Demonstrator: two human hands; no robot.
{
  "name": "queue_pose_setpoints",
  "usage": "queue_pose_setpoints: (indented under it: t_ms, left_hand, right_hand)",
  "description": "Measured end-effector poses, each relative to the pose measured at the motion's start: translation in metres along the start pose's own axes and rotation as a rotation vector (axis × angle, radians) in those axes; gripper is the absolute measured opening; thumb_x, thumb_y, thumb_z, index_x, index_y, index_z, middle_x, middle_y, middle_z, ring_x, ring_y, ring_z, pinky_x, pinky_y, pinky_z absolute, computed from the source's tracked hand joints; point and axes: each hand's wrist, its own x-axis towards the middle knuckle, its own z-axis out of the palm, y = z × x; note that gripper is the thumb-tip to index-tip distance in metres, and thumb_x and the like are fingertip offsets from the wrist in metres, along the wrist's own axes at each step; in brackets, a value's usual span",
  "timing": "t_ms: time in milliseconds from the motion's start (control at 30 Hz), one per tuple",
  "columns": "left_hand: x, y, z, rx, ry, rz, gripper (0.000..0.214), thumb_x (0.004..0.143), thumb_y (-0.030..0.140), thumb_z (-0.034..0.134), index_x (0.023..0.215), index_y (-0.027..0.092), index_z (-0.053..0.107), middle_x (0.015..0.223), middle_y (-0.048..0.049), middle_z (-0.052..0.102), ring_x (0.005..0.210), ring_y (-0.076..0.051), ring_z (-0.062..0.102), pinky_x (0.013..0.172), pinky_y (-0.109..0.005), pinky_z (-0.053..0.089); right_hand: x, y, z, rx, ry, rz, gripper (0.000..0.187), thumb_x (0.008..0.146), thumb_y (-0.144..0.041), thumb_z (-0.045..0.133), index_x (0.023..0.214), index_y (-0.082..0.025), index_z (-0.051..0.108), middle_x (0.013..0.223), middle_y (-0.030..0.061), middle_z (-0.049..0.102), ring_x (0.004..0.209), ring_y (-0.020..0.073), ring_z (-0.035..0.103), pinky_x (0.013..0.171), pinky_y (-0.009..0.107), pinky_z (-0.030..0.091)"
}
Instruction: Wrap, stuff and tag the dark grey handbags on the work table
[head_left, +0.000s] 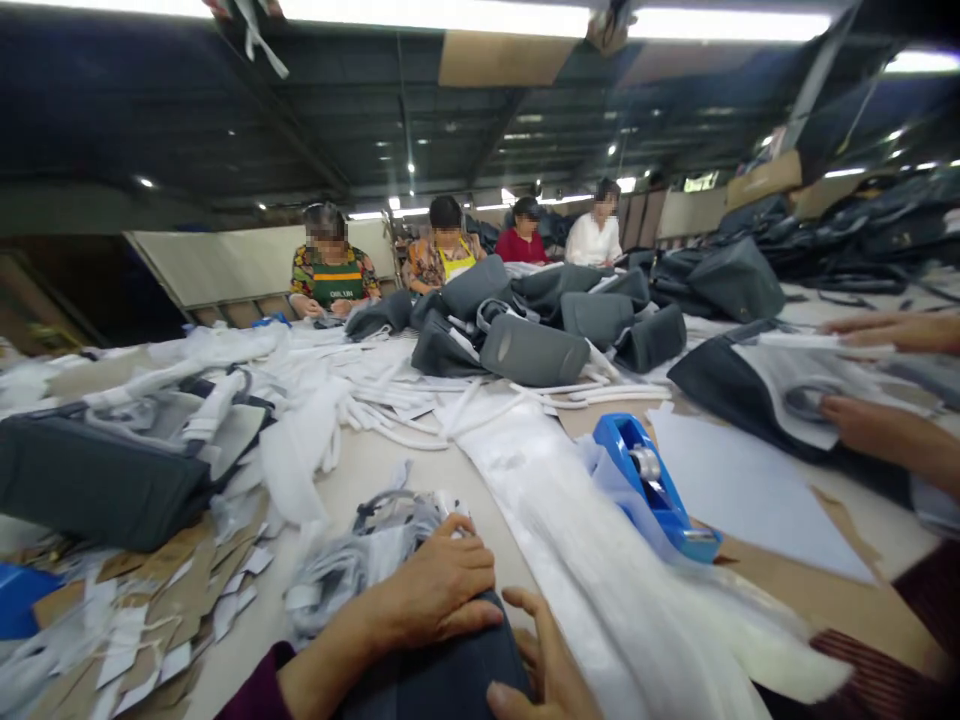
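A dark grey bag is at the bottom centre, close to me, partly hidden by my hands. My left hand lies across its top, gripping it with the fingers bent over the far side. At the bag's right edge is my right hand, its thumb on the near face and its fingers curled along the side. Just beyond my left hand, straps in clear plastic wrapping spill out to the left. A long white foam sheet runs beside my right hand.
A blue tape dispenser stands right of the sheet, near white paper. A co-worker's hands handle another bag at right. A stuffed grey bag and cardboard scraps lie left. Piled bags and several people are beyond.
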Motion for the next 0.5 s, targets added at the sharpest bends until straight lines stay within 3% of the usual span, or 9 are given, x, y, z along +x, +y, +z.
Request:
queue_pose_setpoints:
  t_ms: [133, 300, 500]
  left_hand:
    - [-0.006, 0.0, 0.007, 0.057, 0.052, -0.013, 0.025, 0.095, 0.041, 0.045, 0.085, 0.021, 0.057, 0.078, 0.0005, 0.061, 0.079, -0.016, 0.053, 0.096, -0.037, 0.028]
    - [-0.006, 0.0, 0.012, 0.081, 0.098, -0.019, 0.021, 0.093, 0.038, 0.052, 0.082, 0.022, 0.06, 0.074, 0.002, 0.062, 0.081, -0.017, 0.054, 0.095, -0.037, 0.029]
    - [-0.004, -0.002, 0.015, 0.055, 0.142, 0.008, 0.019, 0.095, 0.03, 0.047, 0.086, 0.023, 0.062, 0.079, 0.0025, 0.065, 0.081, -0.016, 0.055, 0.092, -0.036, 0.028]
  right_hand:
    - [0.007, 0.002, 0.003, -0.125, -0.053, -0.099, 0.09, 0.065, -0.064, 0.07, 0.131, -0.024, 0.024, 0.099, 0.0086, 0.062, 0.082, 0.0245, 0.062, 0.082, 0.042, 0.046]
    - [0.003, -0.002, 0.009, -0.203, 0.016, -0.162, 0.088, 0.066, -0.065, 0.066, 0.133, -0.025, 0.025, 0.103, 0.0091, 0.06, 0.09, 0.0268, 0.062, 0.085, 0.044, 0.046]
    - [-0.007, -0.027, 0.021, -0.291, 0.126, -0.074, 0.085, 0.064, -0.034, 0.068, 0.137, -0.023, 0.026, 0.098, 0.0034, 0.06, 0.079, 0.0192, 0.059, 0.079, 0.038, 0.048]
